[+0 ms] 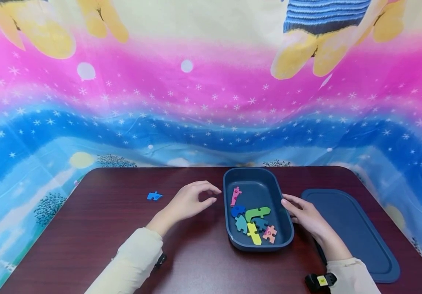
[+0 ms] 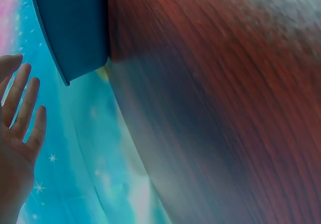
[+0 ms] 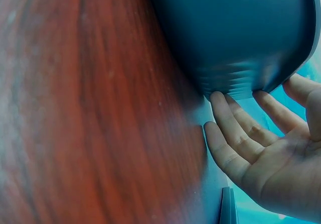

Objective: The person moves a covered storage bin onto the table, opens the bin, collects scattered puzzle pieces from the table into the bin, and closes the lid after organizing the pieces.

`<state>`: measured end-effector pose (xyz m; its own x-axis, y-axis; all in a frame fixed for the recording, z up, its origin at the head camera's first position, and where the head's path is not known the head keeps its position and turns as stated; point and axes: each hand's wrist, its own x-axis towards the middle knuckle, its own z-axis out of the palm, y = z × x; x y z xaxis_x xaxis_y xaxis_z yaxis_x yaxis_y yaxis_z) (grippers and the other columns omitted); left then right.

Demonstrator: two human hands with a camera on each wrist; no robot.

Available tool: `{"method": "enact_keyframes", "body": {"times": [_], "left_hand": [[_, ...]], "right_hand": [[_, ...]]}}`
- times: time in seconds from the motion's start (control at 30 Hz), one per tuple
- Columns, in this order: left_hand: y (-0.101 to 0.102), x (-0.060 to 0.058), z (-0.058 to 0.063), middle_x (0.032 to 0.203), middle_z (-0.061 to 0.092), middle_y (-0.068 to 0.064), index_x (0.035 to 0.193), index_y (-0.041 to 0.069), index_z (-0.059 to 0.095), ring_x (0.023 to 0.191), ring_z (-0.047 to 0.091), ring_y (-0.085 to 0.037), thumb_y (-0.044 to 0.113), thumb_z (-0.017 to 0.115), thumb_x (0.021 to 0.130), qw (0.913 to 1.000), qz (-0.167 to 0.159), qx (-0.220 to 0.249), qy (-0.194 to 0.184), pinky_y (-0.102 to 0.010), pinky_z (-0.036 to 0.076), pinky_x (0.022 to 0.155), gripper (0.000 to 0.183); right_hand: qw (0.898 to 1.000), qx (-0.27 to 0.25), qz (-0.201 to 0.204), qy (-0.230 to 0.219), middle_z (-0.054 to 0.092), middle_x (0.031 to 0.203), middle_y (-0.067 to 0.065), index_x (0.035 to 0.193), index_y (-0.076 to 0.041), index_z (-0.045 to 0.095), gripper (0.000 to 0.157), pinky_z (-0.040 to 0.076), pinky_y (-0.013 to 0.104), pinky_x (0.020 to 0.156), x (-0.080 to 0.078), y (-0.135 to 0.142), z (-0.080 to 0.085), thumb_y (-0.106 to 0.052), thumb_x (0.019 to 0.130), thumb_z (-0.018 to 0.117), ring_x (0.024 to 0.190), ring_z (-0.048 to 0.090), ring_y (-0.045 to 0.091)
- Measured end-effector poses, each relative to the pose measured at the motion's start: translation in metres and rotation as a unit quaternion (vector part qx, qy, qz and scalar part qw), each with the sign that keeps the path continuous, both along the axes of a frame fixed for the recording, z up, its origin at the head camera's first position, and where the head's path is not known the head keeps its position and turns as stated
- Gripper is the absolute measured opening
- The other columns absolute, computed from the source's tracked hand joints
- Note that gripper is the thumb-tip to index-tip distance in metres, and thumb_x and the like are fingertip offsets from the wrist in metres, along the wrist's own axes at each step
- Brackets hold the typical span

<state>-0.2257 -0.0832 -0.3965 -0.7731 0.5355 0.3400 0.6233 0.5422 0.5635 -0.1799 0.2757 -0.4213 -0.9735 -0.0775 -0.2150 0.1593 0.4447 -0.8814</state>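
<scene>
A dark blue rectangular box (image 1: 258, 188) with rounded corners stands uncovered on the table. Inside lie several foam puzzle pieces, among them a pink piece (image 1: 235, 197), a green piece (image 1: 257, 213), a yellow piece (image 1: 254, 234) and an orange piece (image 1: 269, 234). My left hand (image 1: 186, 202) hovers just left of the box, fingers loosely bent, holding nothing; a gap separates it from the wall in the left wrist view. On the other side, my right hand (image 1: 310, 216) touches the box wall with its fingertips, its thumb near the rim (image 3: 311, 48).
One blue puzzle piece (image 1: 154, 196) lies alone on the dark red-brown table (image 1: 97, 228), left of my left hand. The dark blue lid (image 1: 347, 220) lies flat at the right, partly beneath my right forearm. A printed cloth (image 1: 211, 102) hangs behind the table.
</scene>
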Motion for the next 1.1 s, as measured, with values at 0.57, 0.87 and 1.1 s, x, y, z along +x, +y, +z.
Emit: {"method": "enact_keyframes", "body": {"times": [0.57, 0.87, 1.1], "left_hand": [[-0.025, 0.008, -0.005, 0.108, 0.066, 0.014, 0.113, 0.027, 0.072, 0.101, 0.062, -0.006, 0.018, 0.078, 0.087, 0.9990, 0.035, -0.020, -0.016, -0.036, 0.052, 0.091, 0.028], [-0.039, 0.007, -0.007, 0.109, 0.066, 0.013, 0.113, 0.023, 0.072, 0.101, 0.063, -0.013, 0.018, 0.075, 0.090, 0.9989, 0.034, -0.011, -0.031, -0.044, 0.051, 0.091, 0.024], [-0.050, 0.007, -0.006, 0.111, 0.065, 0.011, 0.114, 0.024, 0.071, 0.102, 0.063, -0.015, 0.018, 0.074, 0.091, 0.9986, 0.042, -0.013, -0.028, -0.048, 0.051, 0.090, 0.025]], "right_hand": [[1.000, 0.001, 0.005, 0.004, 0.044, 0.144, 0.030, 0.154, -0.002, 0.031, 0.073, 0.051, 0.048, 0.095, 0.000, 0.000, -0.001, -0.049, 0.101, 0.050, 0.118, 0.058, 0.040], [1.000, 0.006, 0.003, 0.001, 0.043, 0.145, 0.030, 0.154, -0.003, 0.031, 0.075, 0.051, 0.048, 0.095, 0.000, 0.001, -0.001, -0.051, 0.100, 0.050, 0.119, 0.057, 0.040], [1.000, 0.003, 0.003, 0.001, 0.044, 0.144, 0.030, 0.154, -0.002, 0.031, 0.075, 0.050, 0.049, 0.095, -0.001, 0.001, 0.000, -0.051, 0.100, 0.050, 0.120, 0.057, 0.040]]}}
